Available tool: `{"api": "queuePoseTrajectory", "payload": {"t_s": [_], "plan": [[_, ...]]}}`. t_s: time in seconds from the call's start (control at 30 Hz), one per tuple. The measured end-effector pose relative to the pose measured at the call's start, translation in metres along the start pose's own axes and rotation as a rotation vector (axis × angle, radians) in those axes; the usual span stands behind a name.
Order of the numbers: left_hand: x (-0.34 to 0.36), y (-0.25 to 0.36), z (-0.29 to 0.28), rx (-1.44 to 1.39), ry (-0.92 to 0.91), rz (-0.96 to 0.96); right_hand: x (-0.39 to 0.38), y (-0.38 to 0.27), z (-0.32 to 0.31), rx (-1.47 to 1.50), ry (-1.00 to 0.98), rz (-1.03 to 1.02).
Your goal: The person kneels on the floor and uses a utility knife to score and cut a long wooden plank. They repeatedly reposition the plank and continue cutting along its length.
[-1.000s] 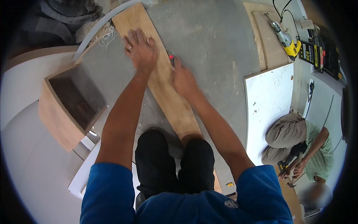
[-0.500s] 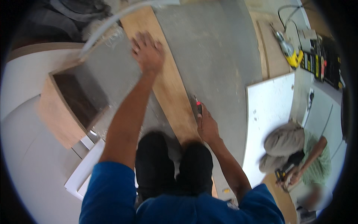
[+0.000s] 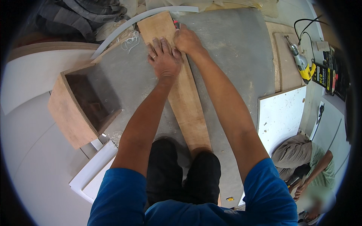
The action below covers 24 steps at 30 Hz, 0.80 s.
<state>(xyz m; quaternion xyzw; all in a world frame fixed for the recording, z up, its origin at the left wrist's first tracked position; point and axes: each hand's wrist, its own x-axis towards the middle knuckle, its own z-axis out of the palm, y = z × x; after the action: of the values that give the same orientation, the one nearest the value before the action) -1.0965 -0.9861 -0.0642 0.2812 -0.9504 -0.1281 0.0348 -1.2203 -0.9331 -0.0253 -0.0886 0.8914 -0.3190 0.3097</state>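
Note:
My left hand (image 3: 165,62) lies with its fingers spread on a long light-brown wooden plank (image 3: 187,113), pressing it against a grey sheet (image 3: 230,56). Close by, my right hand (image 3: 187,40) is wrapped round a small pointed hand tool (image 3: 176,24) with a red and black handle, at the plank's right edge near its far end. The tool's tip is hidden now, and its exact kind cannot be made out. At its near end the plank runs under my knee.
A box-like wooden piece (image 3: 73,109) stands at left, a curved white strip (image 3: 117,32) beyond. To the right lie a white board (image 3: 281,116) and a yellow-and-grey power drill (image 3: 300,60). A co-worker (image 3: 298,154) crouches at lower right. Dark cloth (image 3: 81,17) is heaped at far left.
My right hand has moved far forward with the pointed tool, from beside the plank's middle to its edge near the far end. My left hand stays spread on the plank.

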Motion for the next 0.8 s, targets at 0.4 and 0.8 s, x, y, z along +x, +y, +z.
{"api": "queuePoseTrajectory", "payload": {"t_s": [0.4, 0.8], "plan": [[0.002, -0.002, -0.003, 0.014, -0.012, 0.004, -0.035, -0.006, -0.005, -0.063, 0.002, 0.016], [0.000, -0.003, 0.005, 0.024, 0.010, 0.012, -0.009, -0.012, -0.007, -0.038, 0.046, -0.046]]}}
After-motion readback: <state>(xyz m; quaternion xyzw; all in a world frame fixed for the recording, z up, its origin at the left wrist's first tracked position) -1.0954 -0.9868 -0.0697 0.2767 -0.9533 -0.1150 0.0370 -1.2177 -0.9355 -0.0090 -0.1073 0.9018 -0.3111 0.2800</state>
